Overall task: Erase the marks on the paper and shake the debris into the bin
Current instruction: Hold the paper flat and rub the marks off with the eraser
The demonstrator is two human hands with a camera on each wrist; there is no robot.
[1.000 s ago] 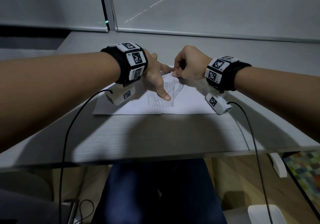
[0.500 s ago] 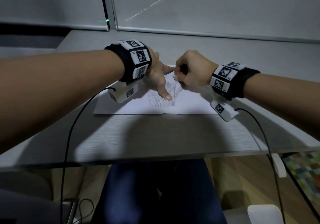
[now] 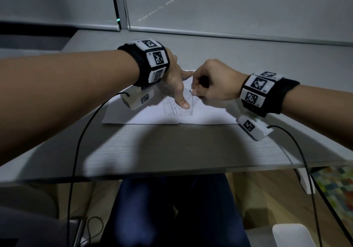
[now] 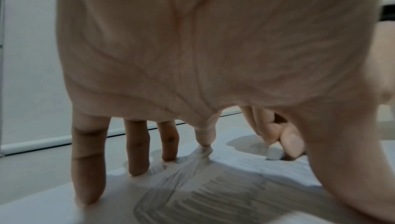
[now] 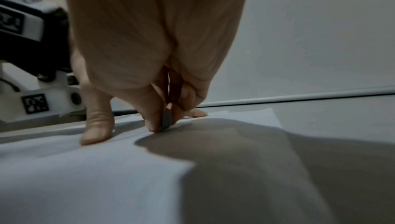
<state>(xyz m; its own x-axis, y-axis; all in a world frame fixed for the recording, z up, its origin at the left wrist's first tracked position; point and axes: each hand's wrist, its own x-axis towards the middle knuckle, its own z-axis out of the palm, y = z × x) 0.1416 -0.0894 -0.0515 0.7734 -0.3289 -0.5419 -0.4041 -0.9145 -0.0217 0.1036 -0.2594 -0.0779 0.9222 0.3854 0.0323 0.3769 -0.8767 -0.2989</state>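
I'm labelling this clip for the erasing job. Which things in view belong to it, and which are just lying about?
Part of the job:
- paper with pencil marks
- eraser, pinched by the right hand
- left hand, fingers spread, pressing the paper down
- white container on the floor, possibly the bin

Just lying about:
- desk
- window blinds
- patterned floor mat
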